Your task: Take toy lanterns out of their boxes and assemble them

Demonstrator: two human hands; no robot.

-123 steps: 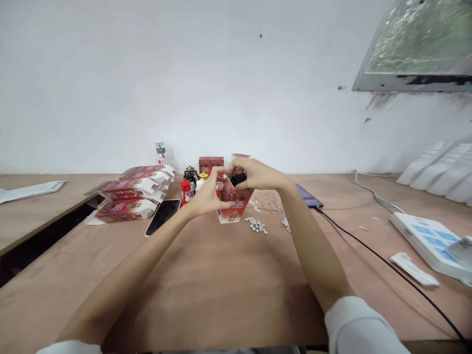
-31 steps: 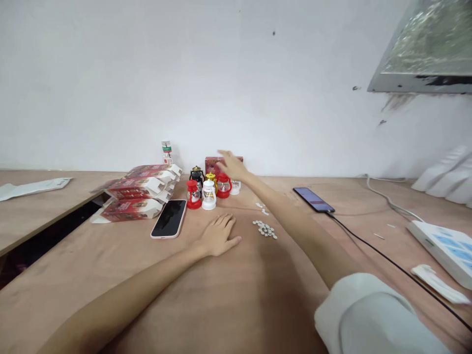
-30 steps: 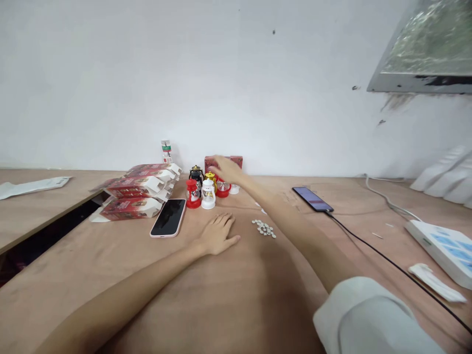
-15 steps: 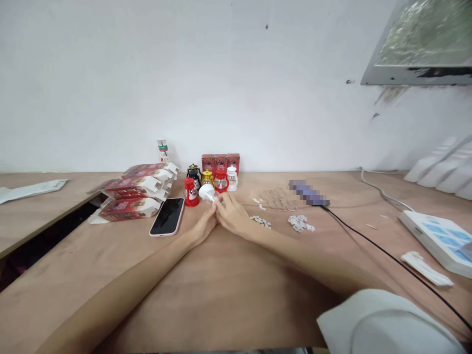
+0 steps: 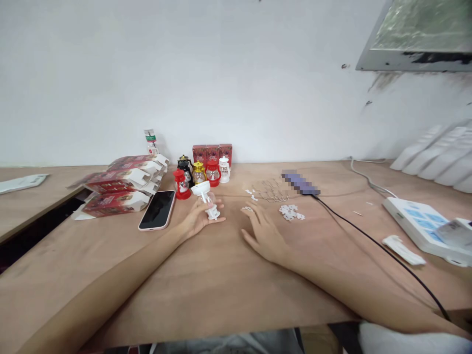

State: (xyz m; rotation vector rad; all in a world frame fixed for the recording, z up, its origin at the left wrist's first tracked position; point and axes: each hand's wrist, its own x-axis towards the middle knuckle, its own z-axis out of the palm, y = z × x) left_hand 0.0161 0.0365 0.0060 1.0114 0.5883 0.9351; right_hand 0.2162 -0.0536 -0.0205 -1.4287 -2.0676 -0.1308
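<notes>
In my left hand (image 5: 197, 218) lies a small white lantern (image 5: 207, 197) with a clear middle, tilted, its broad white end pointing up and left. My fingers are around its clear part. My right hand (image 5: 266, 232) is apart from it, palm down with fingers spread, over a pile of small round white pieces (image 5: 248, 209) that it mostly hides. Beyond the left hand stand small lanterns: a red one (image 5: 181, 186), a black one (image 5: 185, 169), a gold one (image 5: 199, 173), another red one (image 5: 213, 173) and a white one (image 5: 224, 170).
A phone (image 5: 158, 210) lies beside red-and-white boxes (image 5: 114, 202) on the left. Small red boxes (image 5: 213, 153) stand against the wall. Bent wires (image 5: 273, 191) and white plastic bits (image 5: 291, 212) lie right. A black cable (image 5: 368, 237) runs toward a white power strip (image 5: 424, 226).
My right hand has parted from the left and moved right to the round pieces, its fingers now spread. The white lantern stays in my left hand. The view has shifted slightly.
</notes>
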